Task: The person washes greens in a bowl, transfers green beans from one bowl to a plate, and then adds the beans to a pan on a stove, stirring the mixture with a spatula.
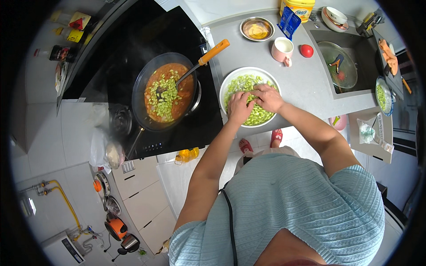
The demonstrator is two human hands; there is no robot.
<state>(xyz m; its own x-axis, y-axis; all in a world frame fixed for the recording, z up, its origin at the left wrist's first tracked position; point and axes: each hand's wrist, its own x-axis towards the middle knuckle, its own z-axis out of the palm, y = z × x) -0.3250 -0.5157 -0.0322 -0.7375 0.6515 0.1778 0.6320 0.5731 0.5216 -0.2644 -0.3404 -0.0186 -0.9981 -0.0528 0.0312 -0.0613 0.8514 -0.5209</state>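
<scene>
A round white bowl [250, 68] holding shelled green beans [261, 116] sits on the grey counter, right of the cooktop. My left hand [238, 108] and my right hand [269, 98] are both down in it, close together, backs up. Their fingers curl into the beans, and the fingertips are hidden, so how much they hold does not show. On the cooktop stands a deep frying pan [138, 96] of reddish-orange stew [183, 108], with a heap of the same beans [163, 108] on top. A spatula [213, 52] with an orange handle leans in the pan.
Behind the bowl are a metal dish of yellow liquid [257, 29], a pink mug [282, 50], a tomato [306, 51] and a blue packet [289, 22]. The sink [361, 46] holds a glass lid [349, 73]. The pan's handle [135, 143] reaches the cooktop's front edge.
</scene>
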